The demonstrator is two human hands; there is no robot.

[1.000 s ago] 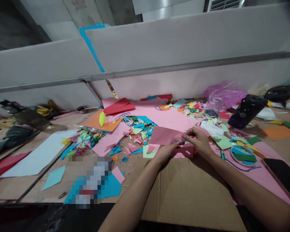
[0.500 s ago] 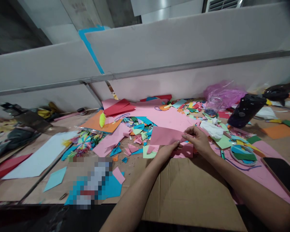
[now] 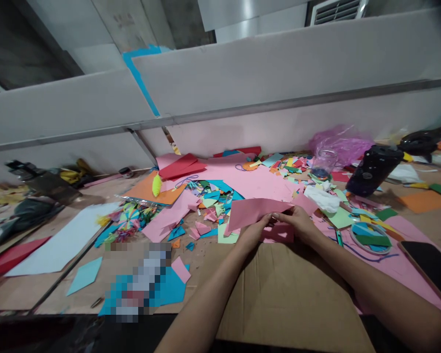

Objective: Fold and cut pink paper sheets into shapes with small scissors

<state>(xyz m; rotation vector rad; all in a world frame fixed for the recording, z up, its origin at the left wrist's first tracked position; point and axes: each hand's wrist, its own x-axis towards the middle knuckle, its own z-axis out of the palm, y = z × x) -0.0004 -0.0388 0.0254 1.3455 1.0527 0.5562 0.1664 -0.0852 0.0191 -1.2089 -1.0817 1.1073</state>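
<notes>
Both of my hands hold one pink paper sheet (image 3: 252,211) a little above the table, over the far edge of a brown cardboard sheet (image 3: 290,289). My left hand (image 3: 252,233) pinches its lower edge from below. My right hand (image 3: 297,220) pinches its right corner, fingers closed. The sheet tilts up toward its right corner. More pink paper (image 3: 255,181) lies flat behind it.
Coloured paper scraps (image 3: 213,196) litter the table. An orange sheet (image 3: 152,189) and red folded paper (image 3: 180,165) lie at the back left, a white sheet (image 3: 59,240) at the left. A tape ring (image 3: 371,238), black bottle (image 3: 373,169), glass jar (image 3: 325,162) and dark phone (image 3: 431,267) are at the right.
My right hand has dropped lower and nearer my left. The pink sheet has tilted, its right corner now raised. The view has shifted down slightly.
</notes>
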